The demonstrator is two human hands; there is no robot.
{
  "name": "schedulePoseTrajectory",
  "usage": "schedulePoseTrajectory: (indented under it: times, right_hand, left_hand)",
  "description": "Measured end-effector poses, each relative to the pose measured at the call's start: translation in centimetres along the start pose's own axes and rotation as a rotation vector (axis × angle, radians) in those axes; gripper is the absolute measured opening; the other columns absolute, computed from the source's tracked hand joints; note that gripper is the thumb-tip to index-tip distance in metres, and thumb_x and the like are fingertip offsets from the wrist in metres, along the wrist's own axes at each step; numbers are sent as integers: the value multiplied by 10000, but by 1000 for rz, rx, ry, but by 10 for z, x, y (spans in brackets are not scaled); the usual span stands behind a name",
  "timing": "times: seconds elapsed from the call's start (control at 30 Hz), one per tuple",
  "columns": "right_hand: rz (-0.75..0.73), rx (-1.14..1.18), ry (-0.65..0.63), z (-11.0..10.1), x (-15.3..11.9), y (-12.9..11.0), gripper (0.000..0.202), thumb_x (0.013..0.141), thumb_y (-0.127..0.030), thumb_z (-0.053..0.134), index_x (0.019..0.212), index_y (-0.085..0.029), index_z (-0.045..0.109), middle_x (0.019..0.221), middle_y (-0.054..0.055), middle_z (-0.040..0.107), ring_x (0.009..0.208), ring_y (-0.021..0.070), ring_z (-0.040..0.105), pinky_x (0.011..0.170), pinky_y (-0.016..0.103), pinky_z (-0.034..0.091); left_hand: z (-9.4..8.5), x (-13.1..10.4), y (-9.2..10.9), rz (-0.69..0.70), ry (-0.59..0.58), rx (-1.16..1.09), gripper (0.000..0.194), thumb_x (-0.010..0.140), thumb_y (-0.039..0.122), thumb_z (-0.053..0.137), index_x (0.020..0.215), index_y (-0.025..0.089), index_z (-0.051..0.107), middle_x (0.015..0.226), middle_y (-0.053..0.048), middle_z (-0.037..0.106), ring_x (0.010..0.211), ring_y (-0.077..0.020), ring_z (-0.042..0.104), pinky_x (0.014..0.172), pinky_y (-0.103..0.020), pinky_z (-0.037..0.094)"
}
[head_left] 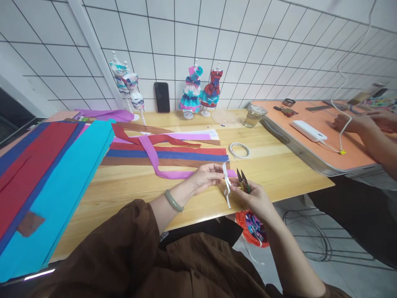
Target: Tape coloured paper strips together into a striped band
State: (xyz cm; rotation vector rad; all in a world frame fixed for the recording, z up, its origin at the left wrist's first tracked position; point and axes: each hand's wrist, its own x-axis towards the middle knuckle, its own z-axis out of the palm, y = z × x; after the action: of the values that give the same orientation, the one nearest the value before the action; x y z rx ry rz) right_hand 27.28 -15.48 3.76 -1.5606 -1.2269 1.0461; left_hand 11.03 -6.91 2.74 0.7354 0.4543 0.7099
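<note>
My left hand (206, 177), with a green bangle (173, 200) on its wrist, pinches a narrow white strip (227, 182) near the table's front edge. The fingertips of my right hand (252, 198) meet the same strip from the other side. Small dark-bladed thread snips (243, 180) rest in my right hand, their blades apart and pointing away from me. The strip hangs down between both hands in a loose curl. Behind my left hand, a purple paper strip (173, 174) lies curved on the table. A roll of tape (239, 150) sits just beyond the hands.
Red, blue and turquoise sheets (74, 182) cover the left side. Small dressed mannequins (190, 93), a phone (162, 97) and a glass (254, 116) stand at the back. At right, another person's hands (356, 122) are over an orange table (338, 153) holding a white power strip (308, 130).
</note>
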Motion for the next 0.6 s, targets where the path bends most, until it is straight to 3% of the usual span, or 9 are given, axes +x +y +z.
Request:
schedulePoseTrajectory:
  times: [0.33,0.6]
  right_hand:
    - [30,-99,71,-7,-24,-28,404,678,-420,699,977,-150,687,843,72,670,690,164,570,529,253,422]
    - [131,109,59,-8,-24,-19,485,662,-391,730,1069,-141,649,776,60,647,434,33,343,378,194,223]
  left_hand:
    - [-6,3,-5,-58,-106,59,304,590,155,780,843,118,616,747,-27,640,670,-94,597,670,-258,447]
    - [-3,1,-1,-52,-86,35,297,576,130,783,819,114,614,707,-5,624,639,-79,588,664,-244,461]
